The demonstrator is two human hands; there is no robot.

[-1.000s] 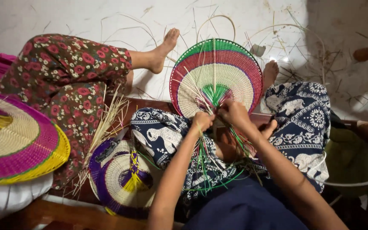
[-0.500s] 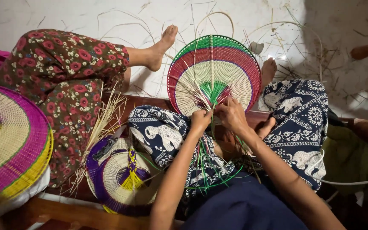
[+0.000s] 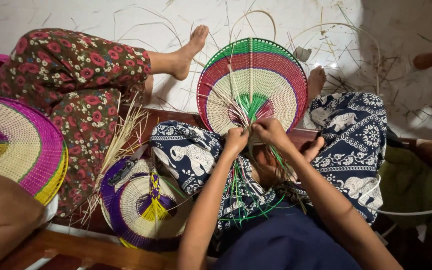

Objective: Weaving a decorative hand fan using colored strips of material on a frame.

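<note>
A round woven fan (image 3: 261, 80) with green, red, purple and cream bands stands upright between my knees. My left hand (image 3: 236, 139) pinches the loose cream strands at its base. Close beside it, my right hand (image 3: 271, 131) grips the same bundle of strands where they gather. Green and cream strand ends (image 3: 246, 195) hang down from the base over my lap. I sit cross-legged in blue trousers with a white elephant print (image 3: 191, 150).
A purple and cream woven fan (image 3: 143, 205) lies by my left knee with loose straws (image 3: 121, 145). Another person in red floral trousers (image 3: 76, 85) sits at left, holding a magenta and cream fan (image 3: 16, 145). Straw scraps litter the white floor (image 3: 376, 55).
The view has drifted slightly, with the magenta fan at left shifting in the frame. Both hands stay at the fan's base, fingers working the strands with little movement.
</note>
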